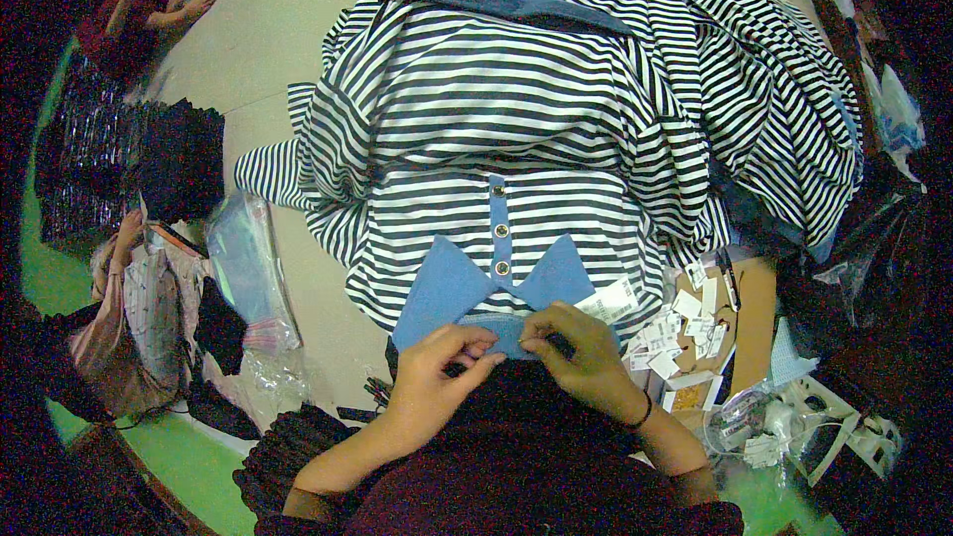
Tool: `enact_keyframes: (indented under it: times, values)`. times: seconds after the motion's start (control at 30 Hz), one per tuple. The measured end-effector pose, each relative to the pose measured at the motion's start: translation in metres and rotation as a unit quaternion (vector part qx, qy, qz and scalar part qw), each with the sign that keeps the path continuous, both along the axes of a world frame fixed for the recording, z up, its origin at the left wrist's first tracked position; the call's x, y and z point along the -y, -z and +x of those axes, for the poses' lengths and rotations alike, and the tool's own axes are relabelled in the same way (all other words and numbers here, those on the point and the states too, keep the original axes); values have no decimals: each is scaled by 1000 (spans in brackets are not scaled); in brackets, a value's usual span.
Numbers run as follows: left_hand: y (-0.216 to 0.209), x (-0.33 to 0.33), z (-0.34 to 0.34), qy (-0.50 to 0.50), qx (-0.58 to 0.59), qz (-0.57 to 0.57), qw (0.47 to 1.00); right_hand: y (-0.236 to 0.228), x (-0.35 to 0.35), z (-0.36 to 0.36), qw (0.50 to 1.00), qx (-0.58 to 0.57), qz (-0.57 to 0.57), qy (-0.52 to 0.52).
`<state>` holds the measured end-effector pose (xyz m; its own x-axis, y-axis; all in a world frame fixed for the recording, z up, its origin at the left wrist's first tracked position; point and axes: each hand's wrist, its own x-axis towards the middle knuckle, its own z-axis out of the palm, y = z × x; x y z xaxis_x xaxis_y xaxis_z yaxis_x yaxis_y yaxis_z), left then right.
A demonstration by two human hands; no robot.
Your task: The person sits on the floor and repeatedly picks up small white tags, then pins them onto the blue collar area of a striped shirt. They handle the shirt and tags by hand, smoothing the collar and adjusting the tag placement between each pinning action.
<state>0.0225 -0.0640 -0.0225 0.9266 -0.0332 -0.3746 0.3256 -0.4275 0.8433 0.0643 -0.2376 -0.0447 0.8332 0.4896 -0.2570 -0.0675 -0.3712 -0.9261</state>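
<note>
A black-and-white striped shirt (427,208) lies in front of me, its blue pointed collar (447,278) towards me. A blue button placket (500,213) with dark round buttons runs up from the collar. My left hand (437,382) pinches the inner neck edge of the collar with thumb and fingertips. Close beside it, my right hand (581,352) also pinches the neck edge, fingers curled. What lies between the fingertips is too small to make out. A white paper tag (613,300) shows just beyond my right hand, against the shirt.
More striped shirts (764,89) are heaped behind and right. White tags (685,323) lie in a cardboard box (751,328) at right, with plastic scraps below. Left are a clear plastic bag (248,258), dark folded garments (174,159), a co-worker's hand (129,228) and another person's hand (199,5).
</note>
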Motion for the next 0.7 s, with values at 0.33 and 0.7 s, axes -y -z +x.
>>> enact_keyframes:
  times: [0.33,0.7]
  values:
    - [25,3,-7,-117,-161,-198,960,10,-4,-2,999,-30,-11,-18]
    - [36,-3,-7,-98,-192,-286,934,13,-6,-2,999,-28,21,-34]
